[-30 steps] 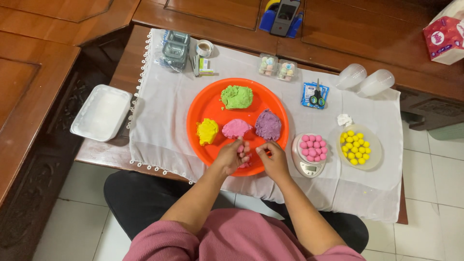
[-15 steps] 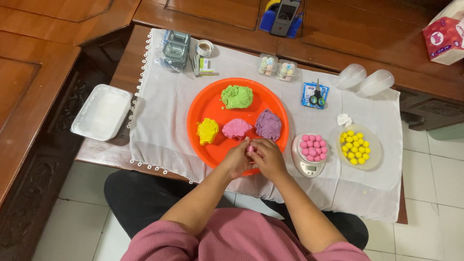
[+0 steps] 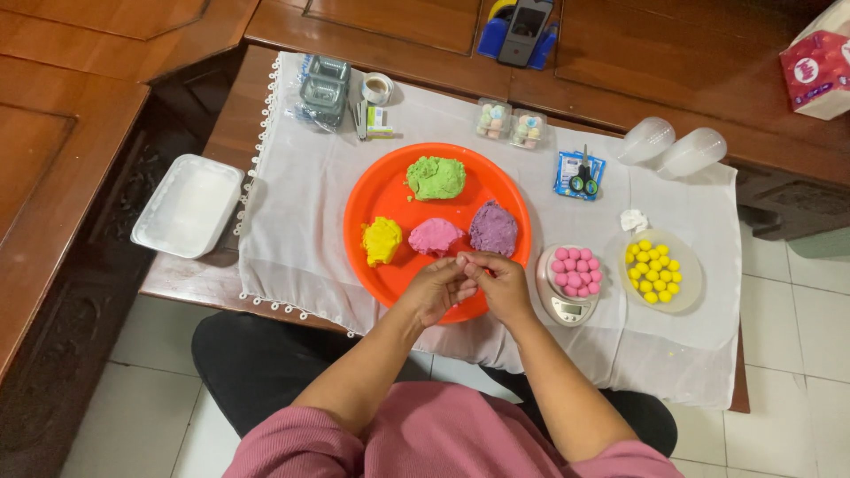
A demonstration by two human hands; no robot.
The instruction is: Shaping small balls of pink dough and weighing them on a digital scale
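While both hands meet over the near rim of the orange tray [image 3: 367,199], the left hand [image 3: 436,288] and the right hand [image 3: 503,281] press their fingertips together around a small bit of pink dough [image 3: 470,262]; most of that bit is hidden, so its shape cannot be told. Each grip is closed in a pinch on it.

On the tray lie four lumps: green dough [image 3: 436,177] at twelve o'clock, yellow dough [image 3: 381,240] at nine o'clock, a pink dough lump [image 3: 433,236] at the centre, and purple dough [image 3: 493,228] at three o'clock, just beside the pink one. The hands sit at about five o'clock on the tray.

To the tray's right, at three o'clock from the hands, a small kitchen scale [image 3: 567,309] carries a dish of pink balls [image 3: 575,271]. Just beyond it a clear round dish [image 3: 689,288] holds yellow balls [image 3: 652,271]. At one o'clock of the tray lie small scissors [image 3: 582,181] on a blue packet, and farther right two clear dome-shaped lids [image 3: 670,146] rest side by side. Two small clear boxes [image 3: 511,126] with pale coloured contents stand at twelve o'clock.

Everything sits on a white cloth [image 3: 292,221] spread over the wooden counter [image 3: 190,279]. A white foam tray [image 3: 188,205], with nothing showing inside, lies at nine o'clock, off the cloth.
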